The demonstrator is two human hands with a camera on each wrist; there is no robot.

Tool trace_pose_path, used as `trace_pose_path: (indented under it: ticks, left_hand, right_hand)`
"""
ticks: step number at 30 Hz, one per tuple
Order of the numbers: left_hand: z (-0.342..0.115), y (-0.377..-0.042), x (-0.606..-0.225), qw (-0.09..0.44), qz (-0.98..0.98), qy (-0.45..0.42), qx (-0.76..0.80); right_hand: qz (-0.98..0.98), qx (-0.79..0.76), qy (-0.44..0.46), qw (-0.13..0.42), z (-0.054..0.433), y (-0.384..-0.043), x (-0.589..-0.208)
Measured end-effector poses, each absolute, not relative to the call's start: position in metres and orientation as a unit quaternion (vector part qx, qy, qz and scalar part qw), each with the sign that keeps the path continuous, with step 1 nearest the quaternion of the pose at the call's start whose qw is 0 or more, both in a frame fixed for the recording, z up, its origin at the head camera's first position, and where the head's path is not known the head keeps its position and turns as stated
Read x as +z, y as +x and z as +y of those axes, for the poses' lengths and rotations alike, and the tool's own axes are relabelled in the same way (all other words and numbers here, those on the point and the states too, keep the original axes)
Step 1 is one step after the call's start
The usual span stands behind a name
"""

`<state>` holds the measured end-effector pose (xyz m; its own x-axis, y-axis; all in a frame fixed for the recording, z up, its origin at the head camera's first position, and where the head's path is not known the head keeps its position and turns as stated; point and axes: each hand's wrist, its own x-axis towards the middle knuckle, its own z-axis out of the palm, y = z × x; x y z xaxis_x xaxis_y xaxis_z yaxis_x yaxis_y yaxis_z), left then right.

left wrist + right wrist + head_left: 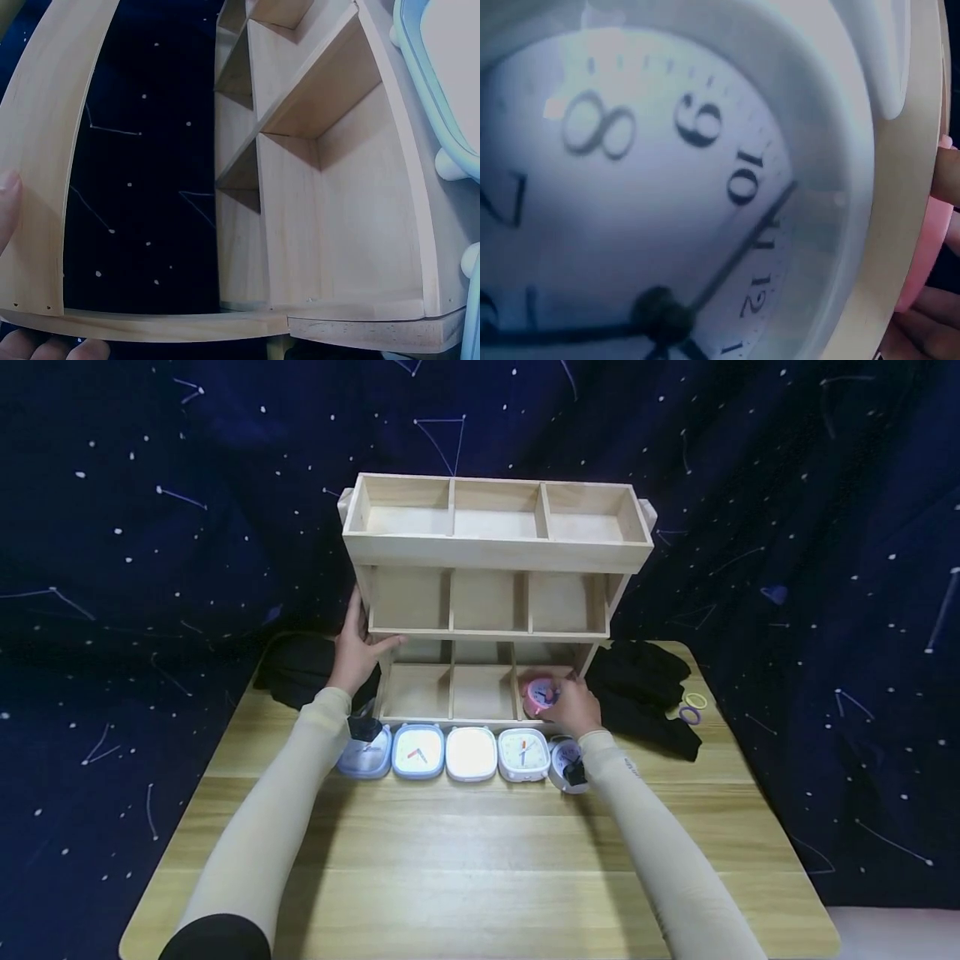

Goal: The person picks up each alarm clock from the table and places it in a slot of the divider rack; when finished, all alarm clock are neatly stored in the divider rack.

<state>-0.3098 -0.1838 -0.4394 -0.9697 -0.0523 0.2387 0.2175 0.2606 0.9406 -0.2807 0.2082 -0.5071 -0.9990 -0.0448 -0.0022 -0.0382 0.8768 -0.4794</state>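
Left hand [357, 653]: thumb spread wide from fingers, gripping wooden rack [495, 556] at its left edge. Right hand [577, 707]: fingers holding pink clock [538, 696], lowest tier's right end.

Left hand [358, 650]: grips the wooden rack [495, 554] at its left side.
Right hand [576, 706]: holds a pink clock [538, 695] at the bottom-right compartment [555, 669].
Desk [465, 860]: I see five clocks [523, 754] lined along the rack's front.

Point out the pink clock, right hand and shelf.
Pink clock [538, 695]: head view, its face.
Right hand [576, 707]: head view, its back.
Shelf [495, 553]: head view, top tier's front board.
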Motion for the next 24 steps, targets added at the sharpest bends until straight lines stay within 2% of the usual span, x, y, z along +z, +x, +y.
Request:
trace_pose_path:
  ticks: [16, 19, 24]
  left_hand:
    - [-0.184, -0.308, -0.446, 0.125, -0.797, -0.064, -0.588]
    - [-0.184, -0.309, -0.446, 0.124, -0.798, -0.064, -0.587]
    - [-0.185, -0.309, -0.443, 0.128, -0.793, -0.065, -0.592]
  right_hand:
    - [0.952, -0.296, -0.034, 0.077, 0.217, -0.28, -0.501]
    - [0.953, -0.293, -0.034, 0.064, 0.219, -0.27, -0.496]
    - [0.959, -0.281, -0.043, 0.012, 0.22, -0.241, -0.481]
